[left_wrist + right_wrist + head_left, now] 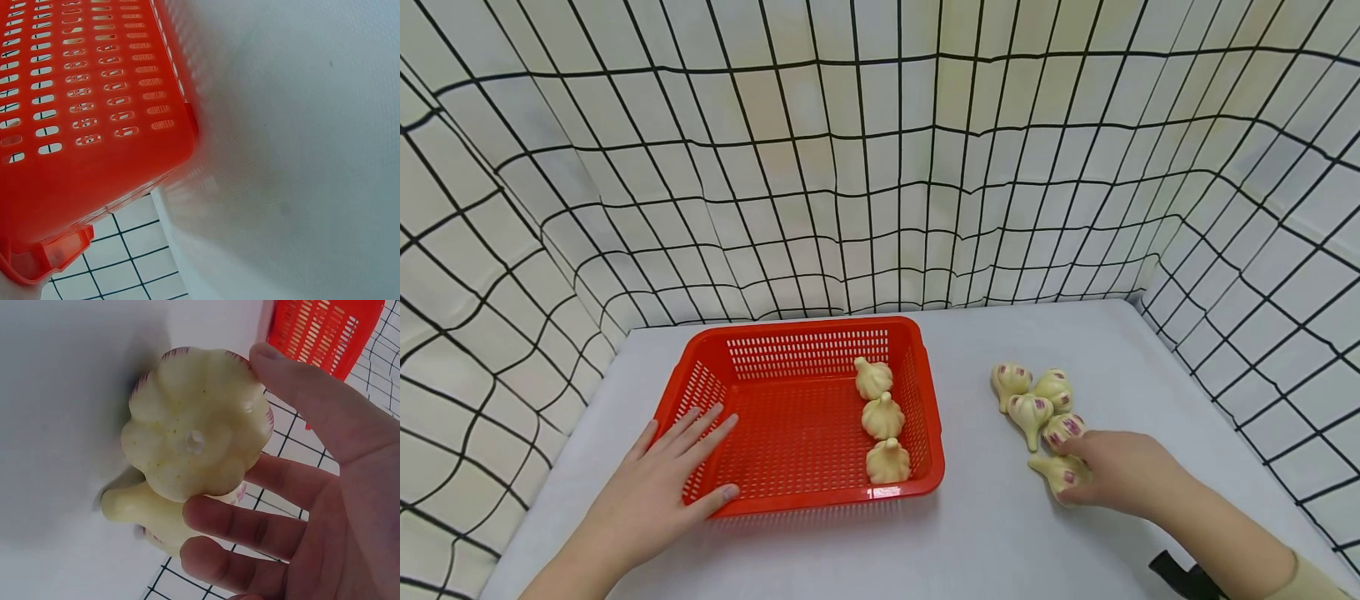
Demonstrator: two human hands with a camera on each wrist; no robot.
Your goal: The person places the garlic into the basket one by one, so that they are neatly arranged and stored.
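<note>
In the head view, my left hand (658, 492) lies with spread, straight fingers over the left front corner of a red plastic basket (797, 506). Inside it, along the right wall, three cream garlic bulbs sit in a row, the middle one (883, 417) among them. My right hand (1123, 475) pinches a purple-streaked garlic bulb (1060, 475) between thumb and fingers; its root end (195, 440) faces the right wrist camera. Right behind that bulb is another garlic bulb (1064, 428), close to the fingers. Three more purple-marked bulbs, including one with its stem forward (1030, 412), cluster beyond.
A white-covered table (985, 550) carries everything. Black netting (895, 183) over pale sheeting rises behind the table and along both sides. A black strap-like piece (1183, 575) shows below the right forearm.
</note>
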